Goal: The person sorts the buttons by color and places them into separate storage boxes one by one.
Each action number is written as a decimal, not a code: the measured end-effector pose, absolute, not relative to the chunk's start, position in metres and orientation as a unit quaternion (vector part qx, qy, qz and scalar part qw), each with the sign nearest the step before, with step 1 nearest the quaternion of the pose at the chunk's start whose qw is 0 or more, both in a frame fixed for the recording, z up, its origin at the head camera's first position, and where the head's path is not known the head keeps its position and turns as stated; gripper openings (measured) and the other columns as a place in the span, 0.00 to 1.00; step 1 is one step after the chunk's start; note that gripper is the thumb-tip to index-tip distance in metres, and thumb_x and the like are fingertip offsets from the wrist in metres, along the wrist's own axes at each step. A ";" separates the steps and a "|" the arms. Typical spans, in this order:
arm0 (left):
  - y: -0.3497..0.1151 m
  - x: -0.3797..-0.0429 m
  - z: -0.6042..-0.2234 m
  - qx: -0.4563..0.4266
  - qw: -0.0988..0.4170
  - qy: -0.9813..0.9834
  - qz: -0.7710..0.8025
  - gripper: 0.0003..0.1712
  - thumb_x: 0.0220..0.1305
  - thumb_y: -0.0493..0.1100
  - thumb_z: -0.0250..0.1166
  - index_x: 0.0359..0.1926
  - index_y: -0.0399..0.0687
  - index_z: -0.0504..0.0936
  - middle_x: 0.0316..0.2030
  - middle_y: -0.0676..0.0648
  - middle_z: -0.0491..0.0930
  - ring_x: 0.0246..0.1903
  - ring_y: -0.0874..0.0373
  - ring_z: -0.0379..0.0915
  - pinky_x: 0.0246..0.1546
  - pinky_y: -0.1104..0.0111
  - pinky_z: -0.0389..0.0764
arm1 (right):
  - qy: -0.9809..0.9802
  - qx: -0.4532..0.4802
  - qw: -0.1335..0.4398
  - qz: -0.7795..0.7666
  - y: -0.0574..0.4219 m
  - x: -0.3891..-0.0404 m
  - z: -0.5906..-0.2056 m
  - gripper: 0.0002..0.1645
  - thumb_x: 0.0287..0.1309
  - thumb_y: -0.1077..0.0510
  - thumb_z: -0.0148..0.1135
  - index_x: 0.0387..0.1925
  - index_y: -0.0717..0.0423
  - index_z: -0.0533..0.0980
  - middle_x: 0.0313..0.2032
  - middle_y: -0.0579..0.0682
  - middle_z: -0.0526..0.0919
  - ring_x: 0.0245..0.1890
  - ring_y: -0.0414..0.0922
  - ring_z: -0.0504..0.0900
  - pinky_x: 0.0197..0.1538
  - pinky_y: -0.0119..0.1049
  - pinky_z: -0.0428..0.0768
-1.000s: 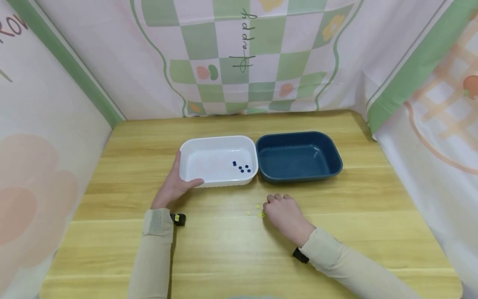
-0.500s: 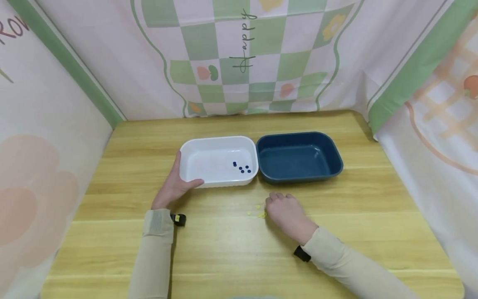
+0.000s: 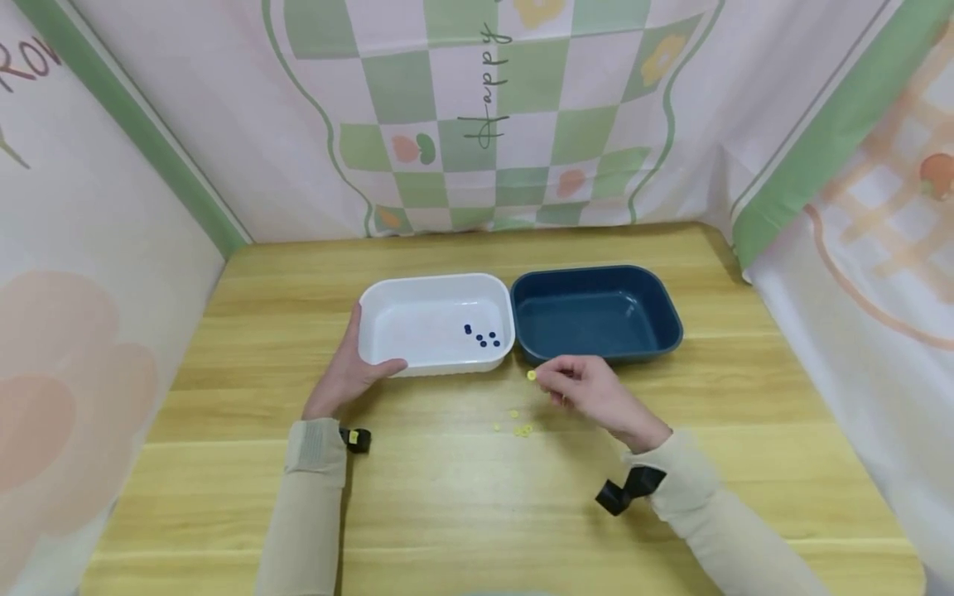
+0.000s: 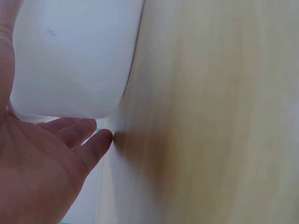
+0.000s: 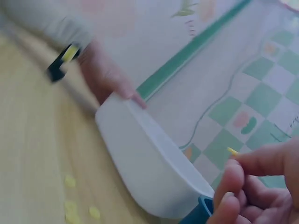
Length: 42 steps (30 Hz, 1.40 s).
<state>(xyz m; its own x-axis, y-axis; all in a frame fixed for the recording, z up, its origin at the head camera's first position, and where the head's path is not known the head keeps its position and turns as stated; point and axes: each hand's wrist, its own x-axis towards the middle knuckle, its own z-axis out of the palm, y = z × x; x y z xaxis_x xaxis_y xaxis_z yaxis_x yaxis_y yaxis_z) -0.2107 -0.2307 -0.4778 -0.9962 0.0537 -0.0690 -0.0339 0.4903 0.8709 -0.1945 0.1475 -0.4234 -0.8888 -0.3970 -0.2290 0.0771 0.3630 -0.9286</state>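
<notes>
My right hand (image 3: 592, 393) pinches a small yellow disc (image 3: 532, 375) between thumb and fingertips, just in front of where the two basins meet. In the right wrist view that yellow disc (image 5: 232, 151) shows edge-on at the fingertips. Several more yellow discs (image 3: 524, 430) lie loose on the table below the hand. My left hand (image 3: 346, 372) rests on the left end of a white basin (image 3: 417, 367), thumb along the front rim. Its fingers (image 4: 96, 147) lie fairly straight against the end wall. Several dark blue discs (image 3: 483, 343) lie inside that basin, towards its right.
A dark blue basin (image 3: 596, 356) stands against the right side of the white one; no discs show inside it. The wooden table (image 3: 447, 513) reaches back to a patterned curtain (image 3: 462, 190), with more curtain at both sides.
My right hand was down at the yellow discs; it has risen away from the table towards the basins, with one yellow disc now visible in its fingertips. The left hand stays in place.
</notes>
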 end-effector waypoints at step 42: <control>-0.231 -0.210 -0.479 0.005 0.045 0.861 0.507 0.75 0.48 0.60 0.76 0.76 0.59 0.25 0.76 0.46 0.37 0.70 0.45 0.47 0.67 0.45 0.52 | 0.569 0.085 0.157 -0.802 0.187 -0.231 -0.417 0.09 0.68 0.54 0.59 0.40 0.55 0.79 0.26 0.44 0.75 0.23 0.39 0.74 0.26 0.29 0.74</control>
